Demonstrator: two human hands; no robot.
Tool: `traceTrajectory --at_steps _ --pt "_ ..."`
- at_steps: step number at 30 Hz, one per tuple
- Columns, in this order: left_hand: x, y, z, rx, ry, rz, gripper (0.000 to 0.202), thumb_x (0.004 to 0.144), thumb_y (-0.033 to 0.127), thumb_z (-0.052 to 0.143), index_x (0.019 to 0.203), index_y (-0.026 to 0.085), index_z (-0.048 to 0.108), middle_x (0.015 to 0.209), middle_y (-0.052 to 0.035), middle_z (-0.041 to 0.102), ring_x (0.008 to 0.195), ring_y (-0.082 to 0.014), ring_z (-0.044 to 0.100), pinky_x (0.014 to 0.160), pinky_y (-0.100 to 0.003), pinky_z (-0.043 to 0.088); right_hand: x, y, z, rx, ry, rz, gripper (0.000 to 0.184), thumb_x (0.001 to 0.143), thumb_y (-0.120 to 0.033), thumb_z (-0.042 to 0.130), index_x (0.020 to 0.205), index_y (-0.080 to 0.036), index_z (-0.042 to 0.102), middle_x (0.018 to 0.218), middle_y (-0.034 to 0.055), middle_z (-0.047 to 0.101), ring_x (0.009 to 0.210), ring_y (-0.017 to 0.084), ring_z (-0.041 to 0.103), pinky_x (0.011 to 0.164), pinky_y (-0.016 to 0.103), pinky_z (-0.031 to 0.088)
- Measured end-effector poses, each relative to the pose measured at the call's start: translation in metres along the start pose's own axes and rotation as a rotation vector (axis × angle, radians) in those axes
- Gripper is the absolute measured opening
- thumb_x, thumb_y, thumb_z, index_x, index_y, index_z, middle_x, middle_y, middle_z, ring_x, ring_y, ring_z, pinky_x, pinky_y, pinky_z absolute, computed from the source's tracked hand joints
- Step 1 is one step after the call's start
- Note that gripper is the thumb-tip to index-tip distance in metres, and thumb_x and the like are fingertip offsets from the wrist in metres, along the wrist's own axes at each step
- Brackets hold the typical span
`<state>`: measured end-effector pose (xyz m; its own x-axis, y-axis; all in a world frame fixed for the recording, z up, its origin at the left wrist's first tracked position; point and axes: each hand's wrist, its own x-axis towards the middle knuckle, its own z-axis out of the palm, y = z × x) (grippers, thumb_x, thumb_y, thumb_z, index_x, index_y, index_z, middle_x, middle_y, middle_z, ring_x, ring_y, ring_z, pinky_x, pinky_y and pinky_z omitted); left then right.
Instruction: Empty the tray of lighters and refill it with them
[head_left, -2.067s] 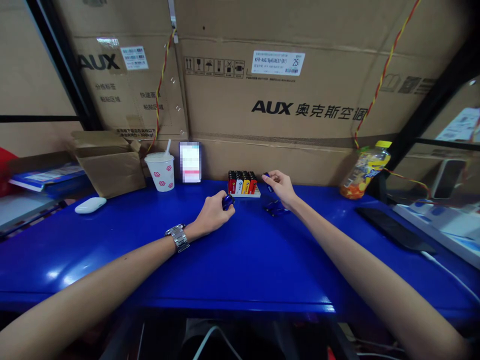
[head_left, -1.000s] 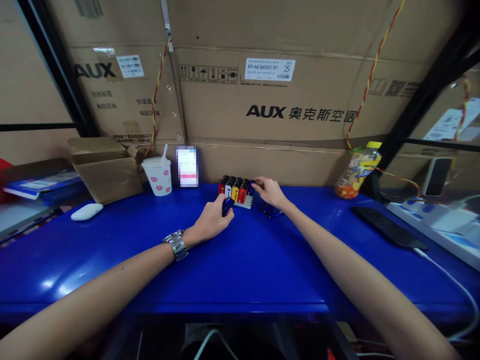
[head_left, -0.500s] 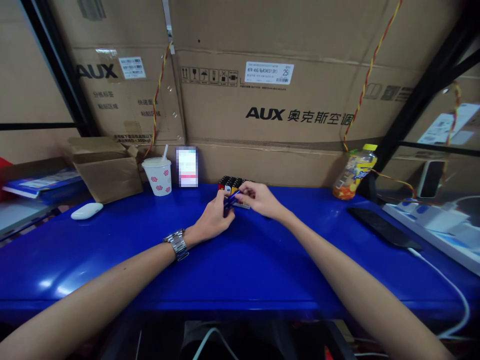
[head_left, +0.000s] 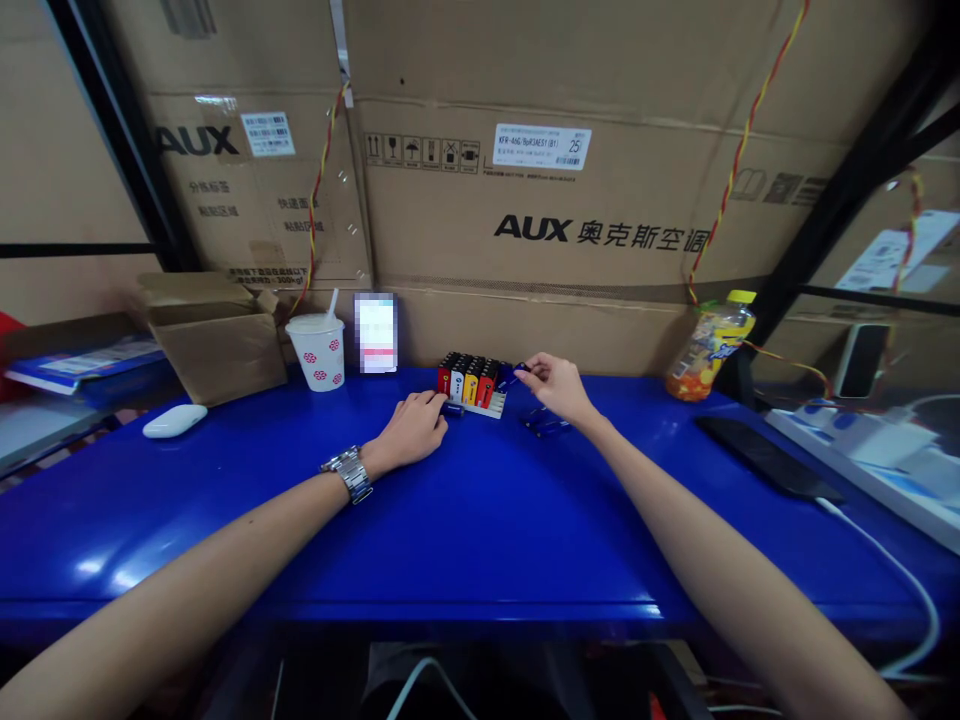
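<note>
The right hand (head_left: 561,388) pinches a blue lighter (head_left: 514,376) between thumb and fingertips at the lighter tray's (head_left: 472,384) three o'clock. At its seven o'clock, the left hand (head_left: 409,428) curls closed around a second blue lighter (head_left: 452,408).

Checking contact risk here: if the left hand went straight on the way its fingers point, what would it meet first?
The small blue lighter lying at the left hand's fingertips, possibly in contact; just behind stands the lighter row.
</note>
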<state>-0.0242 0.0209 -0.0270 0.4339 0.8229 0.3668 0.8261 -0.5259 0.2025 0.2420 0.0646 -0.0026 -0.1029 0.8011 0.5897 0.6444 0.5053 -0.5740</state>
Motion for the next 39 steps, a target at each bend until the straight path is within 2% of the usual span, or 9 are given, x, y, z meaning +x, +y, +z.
traceTrajectory --at_steps 6,11,14,19,24,27,33,36,39 --pt "0.000 0.001 -0.002 0.023 0.018 0.027 0.042 0.087 0.022 0.040 0.125 0.013 0.055 0.120 -0.0174 0.060 0.105 -0.0313 0.053 0.088 -0.047 0.043 0.001 -0.005 0.014 -0.020 -0.064 -0.019 0.016 0.080 -0.033 0.053 0.089 -0.020 0.054 0.068 0.0036 0.063 0.060 0.017 0.059 0.059 0.030 0.045" --pt "0.000 0.002 -0.003 -0.028 0.033 0.083 0.036 0.085 0.021 0.044 0.116 0.016 0.060 0.104 -0.0136 0.066 0.097 -0.0281 0.055 0.087 -0.044 0.043 0.000 -0.007 0.008 -0.044 -0.070 -0.056 0.029 0.079 -0.022 0.048 0.108 -0.019 0.051 0.079 0.0056 0.067 0.066 0.018 0.062 0.067 0.032 0.048" --pt "-0.001 0.004 -0.006 -0.029 0.030 0.123 0.031 0.086 0.023 0.043 0.109 0.016 0.062 0.098 -0.0133 0.067 0.091 -0.0273 0.056 0.084 -0.043 0.043 0.001 -0.008 -0.010 -0.105 -0.163 -0.070 0.029 0.071 -0.014 0.049 0.098 -0.018 0.055 0.078 0.0047 0.068 0.066 0.017 0.062 0.067 0.030 0.047" --pt "-0.003 0.012 -0.011 -0.013 0.028 0.174 0.025 0.086 0.026 0.045 0.101 0.015 0.061 0.094 -0.0144 0.066 0.087 -0.0275 0.055 0.080 -0.041 0.043 0.002 -0.002 -0.041 -0.232 -0.489 -0.028 0.024 0.056 -0.010 0.053 0.075 -0.018 0.064 0.075 0.0036 0.069 0.072 0.019 0.063 0.069 0.029 0.047" --pt "-0.006 0.018 -0.013 0.064 0.062 0.012 0.029 0.083 0.040 0.050 0.095 0.016 0.059 0.094 -0.0140 0.062 0.088 -0.0287 0.053 0.075 -0.040 0.042 -0.001 0.007 -0.040 -0.193 -0.615 -0.021 0.031 0.057 -0.013 0.059 0.083 -0.022 0.072 0.087 0.0019 0.072 0.078 0.021 0.064 0.073 0.032 0.047" --pt "-0.008 0.017 -0.013 0.087 0.032 -0.008 0.028 0.084 0.042 0.048 0.089 0.016 0.058 0.094 -0.0136 0.061 0.087 -0.0282 0.053 0.072 -0.039 0.042 -0.001 0.010 -0.035 -0.184 -0.648 -0.041 0.029 0.057 -0.012 0.062 0.082 -0.023 0.071 0.091 0.0023 0.072 0.083 0.022 0.063 0.078 0.035 0.046" --pt "-0.009 0.019 -0.015 -0.234 0.006 0.048 0.021 0.083 0.037 0.054 0.090 0.018 0.052 0.082 -0.0070 0.061 0.071 -0.0201 0.054 0.062 -0.032 0.040 -0.002 0.015 -0.035 -0.126 -0.676 -0.022 0.019 0.064 -0.016 0.066 0.083 -0.020 0.061 0.080 0.0030 0.066 0.071 0.017 0.058 0.066 0.030 0.044" --pt "-0.008 0.025 -0.019 -0.357 0.048 0.001 0.021 0.081 0.034 0.056 0.094 0.018 0.052 0.072 -0.0018 0.058 0.063 -0.0161 0.052 0.060 -0.030 0.040 -0.004 0.018 -0.031 -0.077 -0.690 0.012 0.019 0.067 -0.019 0.066 0.084 -0.019 0.058 0.074 0.0021 0.064 0.065 0.016 0.057 0.060 0.027 0.043" --pt "-0.007 0.030 -0.023 -0.439 0.121 -0.040 0.023 0.079 0.032 0.059 0.096 0.016 0.055 0.073 -0.0007 0.058 0.064 -0.0145 0.052 0.061 -0.028 0.042 -0.003 0.017 -0.028 -0.026 -0.743 0.042 0.026 0.068 -0.017 0.064 0.093 -0.019 0.060 0.076 0.0021 0.066 0.065 0.016 0.058 0.060 0.027 0.043"
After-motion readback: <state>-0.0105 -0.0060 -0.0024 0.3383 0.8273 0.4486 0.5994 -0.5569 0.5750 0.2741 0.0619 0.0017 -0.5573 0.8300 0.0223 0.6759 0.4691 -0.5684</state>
